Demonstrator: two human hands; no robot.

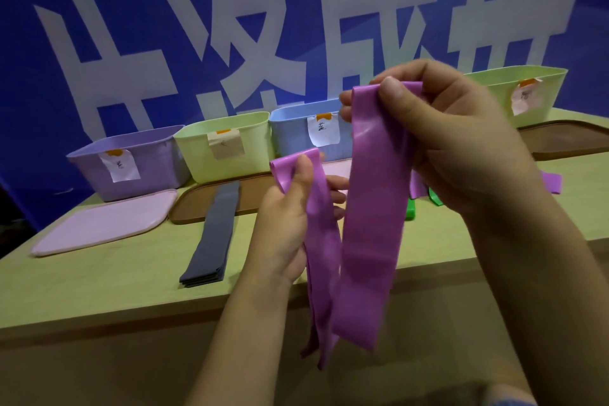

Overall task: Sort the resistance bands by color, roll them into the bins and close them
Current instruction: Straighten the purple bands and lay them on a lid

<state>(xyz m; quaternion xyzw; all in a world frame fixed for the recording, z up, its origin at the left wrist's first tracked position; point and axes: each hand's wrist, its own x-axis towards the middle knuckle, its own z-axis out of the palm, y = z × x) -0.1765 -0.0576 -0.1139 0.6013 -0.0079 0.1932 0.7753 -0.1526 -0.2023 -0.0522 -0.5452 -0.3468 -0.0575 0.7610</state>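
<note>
the left hand [290, 224] pinches the folded top of one purple band [321, 241] and the right hand [461, 142] grips the top of a second purple band [375, 208], both strips hanging over the bench [115, 290] edge. at 10 to 12 o'clock a purple bin [141, 161], a green bin [237, 148] and a blue bin [296, 132] stand in a row, with another green bin [540, 92] at 2 o'clock; their insides cannot be seen. a pink lid [105, 224] lies before the purple bin, and stacked grey bands [214, 234] overlap a brown lid [194, 208].
</note>
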